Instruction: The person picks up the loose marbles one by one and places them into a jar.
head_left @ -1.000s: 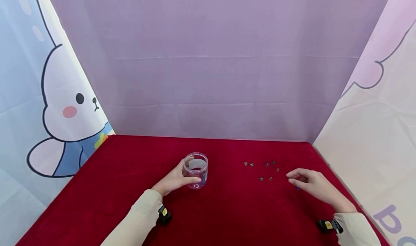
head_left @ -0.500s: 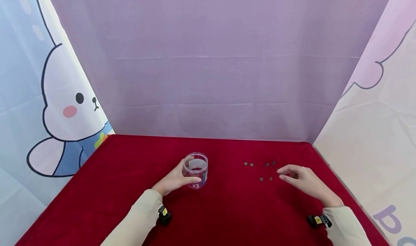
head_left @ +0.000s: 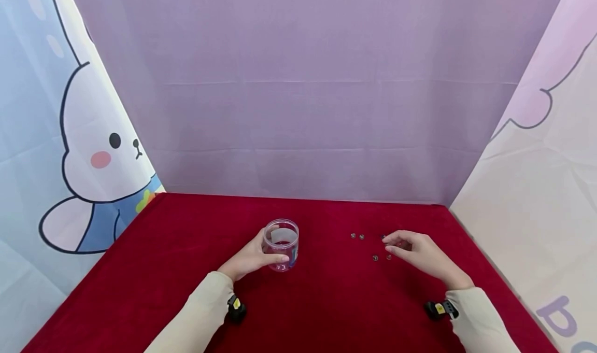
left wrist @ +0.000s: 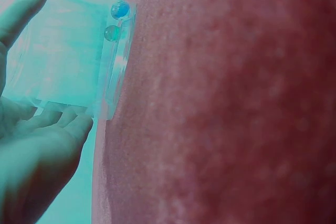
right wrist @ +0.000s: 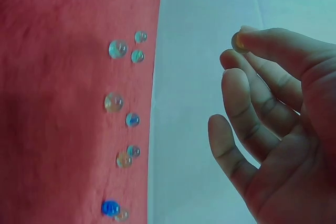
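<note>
My left hand [head_left: 252,255] grips a clear plastic jar [head_left: 291,243] around its side, with the thumb across the front. The jar stands upright, its open mouth upward. In the left wrist view, a blue marble [left wrist: 119,9] and a greenish marble [left wrist: 111,33] show through the jar's wall at its base. My right hand [head_left: 422,252] hovers over the right side of the table, pinching a yellowish marble [right wrist: 240,42] between thumb and forefinger. Its other fingers are loosely bent. Beneath it lie several loose marbles, among them a clear one [head_left: 375,258] and a blue one [right wrist: 111,208].
A red cloth [head_left: 317,311] covers the table. Behind it hangs a plain purple curtain [head_left: 298,109]. Printed cloth sheets [head_left: 550,197] close off both sides. Two marbles [head_left: 353,236] lie closest to the jar, with a gap of red cloth between.
My right hand has moved left over the marbles, passing above those at the right of the group and now covering some. The left hand and the jar have stayed in place.
</note>
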A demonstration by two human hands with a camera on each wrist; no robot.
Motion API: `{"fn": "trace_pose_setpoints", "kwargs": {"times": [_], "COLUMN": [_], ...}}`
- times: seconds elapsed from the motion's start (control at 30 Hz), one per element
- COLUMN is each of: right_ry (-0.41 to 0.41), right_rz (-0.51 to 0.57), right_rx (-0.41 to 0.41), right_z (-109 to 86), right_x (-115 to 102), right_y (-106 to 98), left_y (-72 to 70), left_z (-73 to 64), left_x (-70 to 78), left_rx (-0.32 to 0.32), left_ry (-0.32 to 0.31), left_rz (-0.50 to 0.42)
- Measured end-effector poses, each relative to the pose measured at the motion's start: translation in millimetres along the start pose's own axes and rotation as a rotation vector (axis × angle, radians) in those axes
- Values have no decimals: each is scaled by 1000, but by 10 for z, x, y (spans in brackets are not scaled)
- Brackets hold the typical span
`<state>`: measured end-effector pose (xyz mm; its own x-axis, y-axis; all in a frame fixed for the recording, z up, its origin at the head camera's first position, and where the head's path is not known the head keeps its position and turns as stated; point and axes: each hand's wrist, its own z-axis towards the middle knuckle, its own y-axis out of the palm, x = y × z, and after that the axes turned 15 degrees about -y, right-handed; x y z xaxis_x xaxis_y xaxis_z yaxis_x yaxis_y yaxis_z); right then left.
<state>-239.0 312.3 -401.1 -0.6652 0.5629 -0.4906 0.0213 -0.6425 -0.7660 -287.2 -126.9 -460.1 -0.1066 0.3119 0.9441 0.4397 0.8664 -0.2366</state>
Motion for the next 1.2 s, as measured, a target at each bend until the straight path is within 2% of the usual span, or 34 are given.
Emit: {"fn": "trace_pose_setpoints", "kwargs": {"times": [0.23,0.57,0.7,1.0,1.2], "right_ry": [7,-43,-70,-58,-94], "right_rz": [43,19,38,97,121], "right_rx": [-12,0,2,-3,-5], "right_z": [145,324,398,556,642], "right_x": [-34,-67,-94,-223,-281], "right_y": [114,255,311,419,519], "left_y": [3,10,10,8,3], "left_z": [-6,1,9,1,-5], "left_x": [8,14,17,11,8], "left_rx": [4,3,2,6,4], "left_ry": [-1,-9,-10,-13,-14], "left_rz": [-2,0,-1,4,5]}}
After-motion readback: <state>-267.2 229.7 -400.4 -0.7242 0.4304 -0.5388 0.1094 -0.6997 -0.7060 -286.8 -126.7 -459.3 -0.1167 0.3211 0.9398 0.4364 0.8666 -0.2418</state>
